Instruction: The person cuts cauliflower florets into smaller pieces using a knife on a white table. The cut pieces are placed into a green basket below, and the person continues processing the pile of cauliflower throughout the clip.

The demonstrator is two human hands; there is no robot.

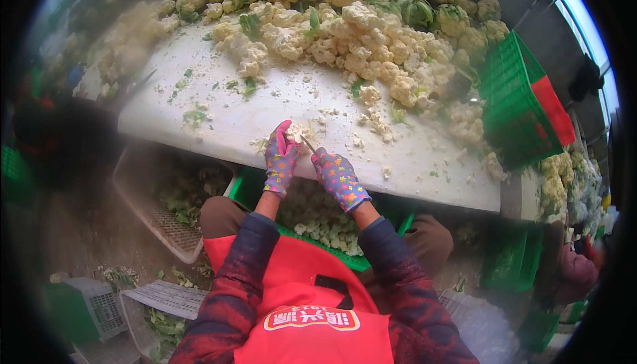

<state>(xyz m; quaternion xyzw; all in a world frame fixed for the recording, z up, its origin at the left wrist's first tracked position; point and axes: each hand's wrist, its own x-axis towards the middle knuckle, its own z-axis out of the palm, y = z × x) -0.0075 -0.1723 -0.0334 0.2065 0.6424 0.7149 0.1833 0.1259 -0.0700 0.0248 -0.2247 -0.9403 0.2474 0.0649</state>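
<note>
Both my hands wear floral-patterned gloves above the near edge of a white table [308,110]. My left hand [281,160] grips a small piece of cauliflower [297,133]. In my right hand [338,172] is a knife [308,144], its blade against that piece. Below the hands, a green plastic crate [348,259] stands between my knees, with cut cauliflower florets [328,234] inside. Crumbs and leaf scraps lie over the tabletop.
A large heap of cauliflower [368,41] covers the table's far side. At right stands a green crate with a red panel [517,100]. A pale basket [164,215] with leaves sits left of my knee. People are at the left [64,130] and right [572,269].
</note>
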